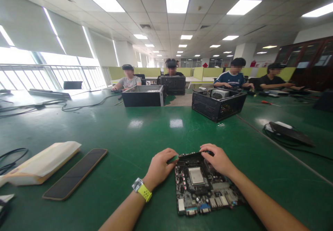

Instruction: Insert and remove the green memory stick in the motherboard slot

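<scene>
A black motherboard lies flat on the green table right in front of me, its silver processor in the middle. My left hand, with a watch on a yellow strap, pinches the left end of a thin green memory stick at the board's far edge. My right hand is curled over the far right part of the board, fingers pressing on the stick's other end. The stick lies along the board's far edge.
A flat black pad and a white padded bag lie to the left. Two open computer cases stand farther back. Several people sit at the far side. Cables run at left, a dark device at right.
</scene>
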`<state>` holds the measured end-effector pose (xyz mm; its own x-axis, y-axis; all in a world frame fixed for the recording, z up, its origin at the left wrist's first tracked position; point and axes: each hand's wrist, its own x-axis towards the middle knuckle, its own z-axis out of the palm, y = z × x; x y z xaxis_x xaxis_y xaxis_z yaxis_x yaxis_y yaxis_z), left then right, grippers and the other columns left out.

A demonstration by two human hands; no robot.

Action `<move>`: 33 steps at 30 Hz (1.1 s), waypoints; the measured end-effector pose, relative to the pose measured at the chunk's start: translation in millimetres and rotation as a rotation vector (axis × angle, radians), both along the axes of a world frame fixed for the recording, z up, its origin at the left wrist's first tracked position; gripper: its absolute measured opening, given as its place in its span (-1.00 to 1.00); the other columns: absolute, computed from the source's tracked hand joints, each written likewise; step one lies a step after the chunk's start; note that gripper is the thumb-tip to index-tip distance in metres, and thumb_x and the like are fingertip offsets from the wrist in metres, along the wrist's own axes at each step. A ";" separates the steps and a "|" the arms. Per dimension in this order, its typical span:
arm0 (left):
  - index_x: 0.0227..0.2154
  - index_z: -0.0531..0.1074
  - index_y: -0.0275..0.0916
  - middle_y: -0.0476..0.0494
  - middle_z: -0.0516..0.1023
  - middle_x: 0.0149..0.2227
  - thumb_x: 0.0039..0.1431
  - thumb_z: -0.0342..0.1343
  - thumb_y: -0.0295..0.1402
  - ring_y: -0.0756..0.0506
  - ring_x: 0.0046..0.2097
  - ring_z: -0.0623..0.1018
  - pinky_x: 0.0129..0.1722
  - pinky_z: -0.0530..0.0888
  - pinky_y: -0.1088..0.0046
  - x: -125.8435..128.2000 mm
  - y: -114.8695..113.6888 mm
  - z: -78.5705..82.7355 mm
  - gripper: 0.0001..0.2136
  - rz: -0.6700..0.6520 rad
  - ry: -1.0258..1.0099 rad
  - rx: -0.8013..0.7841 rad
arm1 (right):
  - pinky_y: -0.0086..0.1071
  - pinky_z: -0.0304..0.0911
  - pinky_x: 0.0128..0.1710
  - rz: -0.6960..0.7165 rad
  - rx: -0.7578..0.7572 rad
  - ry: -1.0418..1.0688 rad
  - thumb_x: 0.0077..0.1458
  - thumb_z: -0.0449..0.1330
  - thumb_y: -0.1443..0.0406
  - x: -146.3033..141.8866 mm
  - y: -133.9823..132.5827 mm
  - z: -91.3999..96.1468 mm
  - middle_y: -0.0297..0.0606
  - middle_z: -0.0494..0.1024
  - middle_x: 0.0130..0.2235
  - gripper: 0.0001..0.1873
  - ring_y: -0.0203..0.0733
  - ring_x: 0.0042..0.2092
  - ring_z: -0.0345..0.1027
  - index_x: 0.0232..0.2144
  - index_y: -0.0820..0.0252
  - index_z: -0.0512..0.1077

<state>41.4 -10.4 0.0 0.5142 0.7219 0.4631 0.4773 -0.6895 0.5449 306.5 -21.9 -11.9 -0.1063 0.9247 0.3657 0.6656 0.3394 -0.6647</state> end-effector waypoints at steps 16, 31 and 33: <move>-0.38 0.46 -0.19 -0.07 0.52 -0.27 0.15 0.06 -0.37 -0.08 -0.24 0.48 -0.21 0.40 0.46 0.0 3.6 -3.4 -0.91 0.139 0.096 0.041 | -0.29 0.14 -0.02 -0.167 -0.015 -0.086 -0.09 0.04 0.32 -0.3 2.3 -3.9 -0.24 0.54 -0.21 -0.79 -0.13 -0.10 0.34 -0.47 0.15 0.49; -0.38 0.46 -0.19 -0.09 0.52 -0.26 0.16 0.05 -0.35 -0.08 -0.23 0.49 -0.20 0.41 0.45 -1.2 3.8 -3.8 -0.89 0.153 0.098 0.023 | -0.30 0.13 -0.03 -0.156 -0.030 -0.058 -0.06 0.06 0.29 -1.9 -1.5 0.2 -0.27 0.54 -0.20 -0.80 -0.14 -0.10 0.32 -0.46 0.13 0.50; -0.37 0.46 -0.19 -0.09 0.51 -0.26 0.16 0.05 -0.36 -0.09 -0.23 0.49 -0.20 0.41 0.44 -1.2 3.5 -3.3 -0.89 0.151 0.101 0.024 | -0.29 0.13 -0.02 -0.146 -0.035 -0.073 -0.06 0.06 0.29 -2.0 -1.9 0.7 -0.28 0.54 -0.20 -0.80 -0.14 -0.10 0.32 -0.45 0.12 0.50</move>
